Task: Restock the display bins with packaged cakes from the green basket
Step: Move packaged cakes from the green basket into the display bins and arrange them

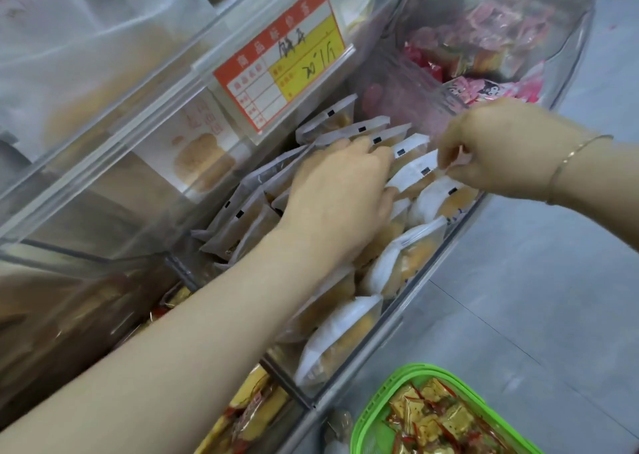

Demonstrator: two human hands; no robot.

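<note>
A clear display bin (390, 332) holds several white-wrapped packaged cakes (397, 267) standing in rows. My left hand (339, 198) reaches into the bin, palm down, fingers pressed against the upright packs in the middle row. My right hand (498, 149) comes in from the right and pinches the top edge of one cake pack (420, 172) near the bin's far end. The green basket (377, 415) sits at the bottom right and holds several red-and-gold wrapped snacks (439, 419).
An orange and yellow price tag (280, 59) hangs on the clear lid above the bin. A neighbouring bin (570, 45) holds pink and red packets. Yellow-wrapped snacks (249, 415) fill the bin at the bottom. Grey floor (553, 298) lies to the right.
</note>
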